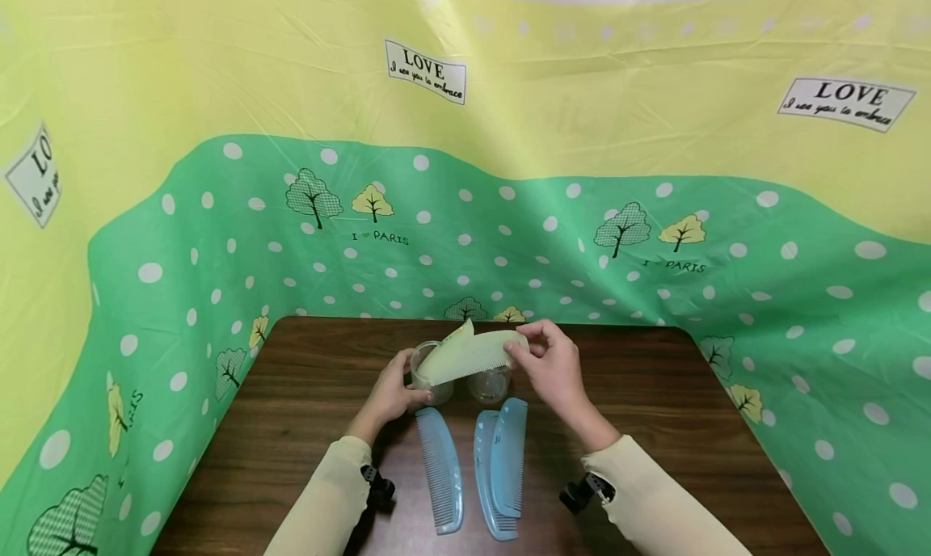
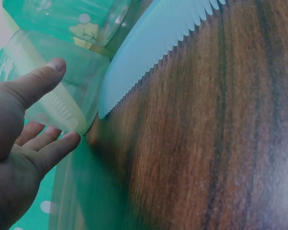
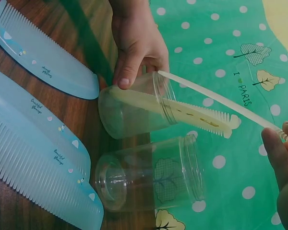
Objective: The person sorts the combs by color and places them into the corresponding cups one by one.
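Note:
My left hand (image 1: pixel 389 390) holds a clear jar (image 3: pixel 129 117), its thumb on one side and the fingers around the other. Inside that jar a pale yellow comb (image 3: pixel 197 116) stands tilted, its upper end sticking out past the rim. The right hand (image 1: pixel 554 368) pinches the end of a second pale yellow comb (image 3: pixel 221 98) between thumb and fingers. This comb slants down to the left, its far tip right at the rim of the held jar. Another clear jar (image 1: pixel 489 386) stands just to the right, beneath the slanting comb, with no comb in it.
In front of the jars lie three blue combs: a single comb (image 1: pixel 440 471) on the left and two overlapping combs (image 1: pixel 509 459) on the right. All are on the dark wooden table (image 1: pixel 313 427). A green and yellow printed cloth (image 1: pixel 436 249) hangs behind the table.

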### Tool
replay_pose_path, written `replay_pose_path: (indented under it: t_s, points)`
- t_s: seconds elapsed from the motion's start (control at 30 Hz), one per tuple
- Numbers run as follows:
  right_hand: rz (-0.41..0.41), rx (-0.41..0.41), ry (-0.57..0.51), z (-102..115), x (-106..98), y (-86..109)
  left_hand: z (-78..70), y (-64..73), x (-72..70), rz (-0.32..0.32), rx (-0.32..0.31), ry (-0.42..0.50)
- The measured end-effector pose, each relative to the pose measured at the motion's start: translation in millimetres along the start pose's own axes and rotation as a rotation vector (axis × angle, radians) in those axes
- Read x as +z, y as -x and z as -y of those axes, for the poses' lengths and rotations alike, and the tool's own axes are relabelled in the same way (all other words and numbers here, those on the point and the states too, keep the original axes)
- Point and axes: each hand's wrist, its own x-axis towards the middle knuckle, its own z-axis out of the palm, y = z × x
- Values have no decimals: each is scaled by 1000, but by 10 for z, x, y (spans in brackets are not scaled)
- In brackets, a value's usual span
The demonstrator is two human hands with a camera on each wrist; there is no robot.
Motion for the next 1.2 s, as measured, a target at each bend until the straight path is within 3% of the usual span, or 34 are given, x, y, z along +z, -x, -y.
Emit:
replay_pose_path:
  t_s: [0.2, 0.53, 1.2]
  points:
    - [-27, -17, 30, -18, 31, -30, -8, 0, 0, -7, -3, 1]
    - [-44, 1, -20, -18, 160, -44, -6, 10, 8, -18, 9, 12]
    - [-8, 9, -11, -59, 395, -90, -19, -2, 5, -14, -17, -1]
